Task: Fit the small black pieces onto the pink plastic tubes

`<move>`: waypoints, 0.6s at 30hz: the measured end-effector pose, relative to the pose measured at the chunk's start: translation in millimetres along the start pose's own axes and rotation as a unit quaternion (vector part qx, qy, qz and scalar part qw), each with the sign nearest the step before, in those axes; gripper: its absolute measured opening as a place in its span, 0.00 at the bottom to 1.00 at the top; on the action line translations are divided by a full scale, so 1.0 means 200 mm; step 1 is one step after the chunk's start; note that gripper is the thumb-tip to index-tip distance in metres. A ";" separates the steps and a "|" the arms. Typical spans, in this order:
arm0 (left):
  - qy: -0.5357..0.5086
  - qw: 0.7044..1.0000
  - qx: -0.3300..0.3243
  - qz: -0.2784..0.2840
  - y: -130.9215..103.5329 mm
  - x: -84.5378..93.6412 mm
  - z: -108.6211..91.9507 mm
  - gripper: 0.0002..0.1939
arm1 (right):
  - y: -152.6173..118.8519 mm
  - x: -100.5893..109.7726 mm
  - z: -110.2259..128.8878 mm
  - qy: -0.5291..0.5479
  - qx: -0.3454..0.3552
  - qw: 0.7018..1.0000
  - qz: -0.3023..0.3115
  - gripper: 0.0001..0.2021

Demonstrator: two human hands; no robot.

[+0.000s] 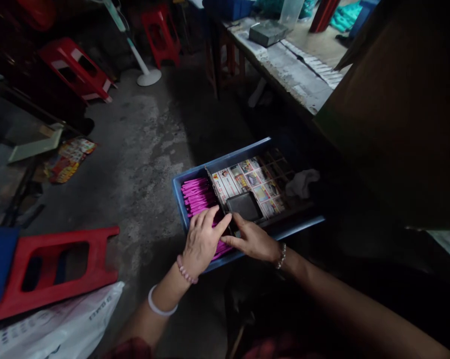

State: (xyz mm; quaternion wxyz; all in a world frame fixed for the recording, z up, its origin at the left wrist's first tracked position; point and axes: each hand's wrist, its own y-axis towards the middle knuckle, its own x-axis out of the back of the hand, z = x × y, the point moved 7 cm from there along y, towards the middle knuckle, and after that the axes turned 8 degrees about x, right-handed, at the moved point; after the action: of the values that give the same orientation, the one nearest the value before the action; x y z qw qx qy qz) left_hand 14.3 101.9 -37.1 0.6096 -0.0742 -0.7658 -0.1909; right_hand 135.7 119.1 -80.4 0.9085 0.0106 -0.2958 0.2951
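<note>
My left hand (pixel 202 237) rests over a row of bright pink, thin stick-like pieces (pixel 197 194) at the left end of a blue plastic crate (pixel 221 164). Its thumb stretches toward my right hand (pixel 254 239), and its fingers are apart. My right hand's thumb and forefinger are spread beside the pink pieces, near the edge of a printed cardboard sheet (pixel 225 184). Some fingertips are hard to see in the dark. On the cardboard lies a shallow black tray (pixel 243 206), just beyond my right fingers. A whitish crumpled cloth (pixel 302 183) lies at the crate's right end.
A red stool (pixel 101 239) and a white plastic bag (pixel 60 324) are at the lower left. Farther off are another red stool (pixel 75 67), a fan base (pixel 149 77) and a worktable (pixel 277 65) bearing a grey box (pixel 268 32). A colourful packet (pixel 70 157) lies left.
</note>
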 end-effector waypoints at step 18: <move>-0.016 1.000 -0.017 -0.008 0.09 -0.03 -0.03 0.20 | 0.01 0.21 -0.30 -0.167 -0.167 0.971 -0.036 0.16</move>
State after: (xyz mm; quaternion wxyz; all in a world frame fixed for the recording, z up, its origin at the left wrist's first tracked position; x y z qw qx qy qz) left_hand 28.1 116.1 -38.7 0.5945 -0.0816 -0.7725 -0.2078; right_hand 193.3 155.3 -107.6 0.8453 -0.0811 -0.4876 0.2028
